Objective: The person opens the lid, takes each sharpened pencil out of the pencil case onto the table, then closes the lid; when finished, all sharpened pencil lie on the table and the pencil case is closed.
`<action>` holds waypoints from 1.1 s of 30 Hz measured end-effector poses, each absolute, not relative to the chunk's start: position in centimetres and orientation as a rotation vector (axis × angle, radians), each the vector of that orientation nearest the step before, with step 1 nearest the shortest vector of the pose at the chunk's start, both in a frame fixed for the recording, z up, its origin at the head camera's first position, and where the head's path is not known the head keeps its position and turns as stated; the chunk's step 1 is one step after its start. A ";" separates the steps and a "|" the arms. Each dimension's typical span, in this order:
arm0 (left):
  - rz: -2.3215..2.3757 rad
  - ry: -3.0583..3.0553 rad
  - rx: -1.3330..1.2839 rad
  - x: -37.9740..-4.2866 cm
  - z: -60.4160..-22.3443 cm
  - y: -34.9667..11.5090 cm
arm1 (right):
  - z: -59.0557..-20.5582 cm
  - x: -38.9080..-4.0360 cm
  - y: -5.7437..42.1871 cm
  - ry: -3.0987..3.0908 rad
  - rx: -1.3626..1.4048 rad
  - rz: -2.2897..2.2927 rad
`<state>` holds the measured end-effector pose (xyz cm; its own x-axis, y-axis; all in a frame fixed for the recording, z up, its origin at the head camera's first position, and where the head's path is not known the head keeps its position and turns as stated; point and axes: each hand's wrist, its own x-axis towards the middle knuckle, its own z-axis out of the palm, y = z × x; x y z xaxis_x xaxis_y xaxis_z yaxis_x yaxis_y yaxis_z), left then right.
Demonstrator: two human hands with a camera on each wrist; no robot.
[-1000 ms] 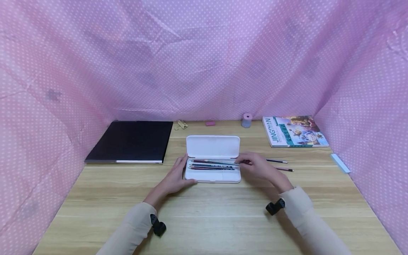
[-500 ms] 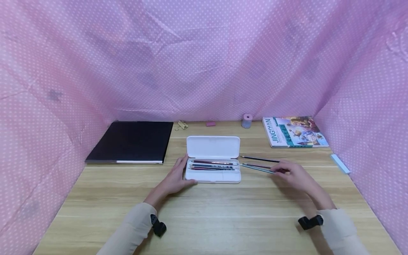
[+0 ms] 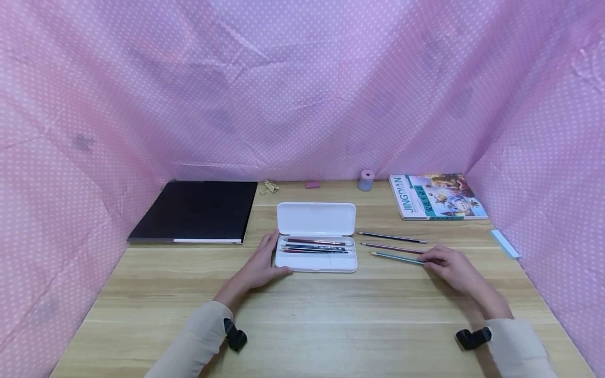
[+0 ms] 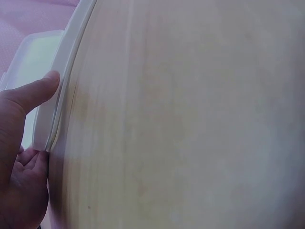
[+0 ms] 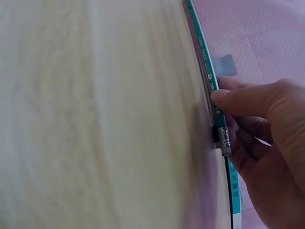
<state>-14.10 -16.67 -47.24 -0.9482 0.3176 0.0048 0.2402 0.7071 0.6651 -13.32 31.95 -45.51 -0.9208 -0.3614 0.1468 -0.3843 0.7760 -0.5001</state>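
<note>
A white pencil case (image 3: 315, 265) lies with its lid up in the middle of the table, several pencils (image 3: 317, 249) in its tray. My left hand (image 3: 259, 265) grips the case's left end. In the left wrist view its thumb (image 4: 40, 90) lies along the front edge and the other fingers are bent at the end wall. To the right, my right hand (image 3: 449, 265) pinches a green pencil (image 3: 394, 257) near its eraser end, its tip pointing towards the case. Just behind lie a dark red pencil (image 3: 389, 247) and a black pencil (image 3: 389, 237).
A black folder (image 3: 196, 210) lies at the left. Along the back are binder clips (image 3: 270, 187), a pink eraser (image 3: 312, 185) and a small pink-and-blue cylinder (image 3: 366, 180). A book (image 3: 437, 197) lies back right, near a light blue strip (image 3: 504, 243). Pink dotted cloth (image 3: 302, 94) encloses the table.
My right hand has taken the green pencil out of the case and carried it right, to the table in front of the dark red pencil. The left hand has stayed on the case.
</note>
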 end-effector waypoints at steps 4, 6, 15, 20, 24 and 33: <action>1.064 2.803 0.461 -14.1 -47.3 -16.6 | -45.8 -13.6 31.7 -2.908 0.608 0.812; 1.065 2.804 0.461 -14.1 -47.3 -16.6 | -45.8 -13.6 31.7 -2.902 0.603 0.811; 1.044 2.802 0.436 -14.0 -47.0 -16.6 | -45.8 -13.6 31.5 -2.941 0.568 0.851; 1.040 2.798 0.431 -14.1 -47.0 -16.6 | -45.7 -13.5 31.3 -2.937 0.559 0.858; 1.034 2.803 0.435 -14.1 -47.0 -16.5 | -45.2 -13.6 30.4 -2.901 0.593 0.860; 1.032 2.817 0.444 -14.1 -47.1 -16.5 | -44.0 -15.0 25.7 -2.764 0.718 0.952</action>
<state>-14.10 -16.51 -47.05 -0.9513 0.3083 -0.0018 0.2341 0.7264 0.6462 -14.95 25.75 -43.97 -0.8782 -0.3944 0.2706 -0.4774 0.6877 -0.5470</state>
